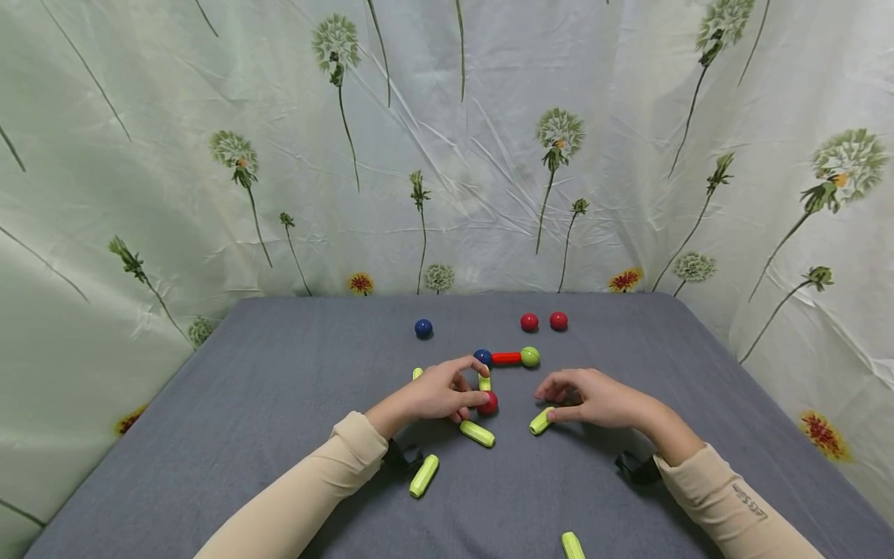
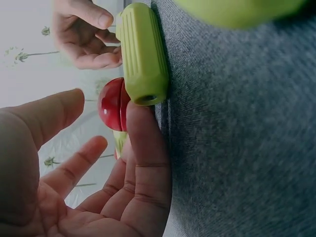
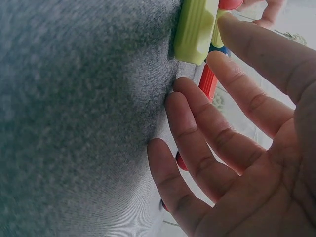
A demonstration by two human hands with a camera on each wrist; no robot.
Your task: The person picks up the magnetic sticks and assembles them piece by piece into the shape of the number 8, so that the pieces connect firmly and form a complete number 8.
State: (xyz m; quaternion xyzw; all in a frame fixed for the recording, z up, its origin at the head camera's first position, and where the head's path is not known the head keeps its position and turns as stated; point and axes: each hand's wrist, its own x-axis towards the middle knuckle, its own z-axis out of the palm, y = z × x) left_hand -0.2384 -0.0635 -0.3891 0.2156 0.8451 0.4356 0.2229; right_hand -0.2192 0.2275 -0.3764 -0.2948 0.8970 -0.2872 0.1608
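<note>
While our left hand (image 1: 440, 390), fingers spread, is beside the nearest red ball (image 1: 491, 405) on the bench (image 1: 279, 373), our right hand (image 1: 601, 400), fingers also apart, hovers by a yellow-green rod (image 1: 539, 422).

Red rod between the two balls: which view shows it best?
The head view: the red rod lies there in full between a blue ball and a lime-green ball. The right wrist view shows only part of it; the left wrist view, at most a sliver.

sleeves (image 1: 293, 497): beige | cuffs (image 1: 362, 444): folded back | lettering (image 1: 750, 501): dark, right sleeve | wrist straps (image 1: 637, 470): black
</note>
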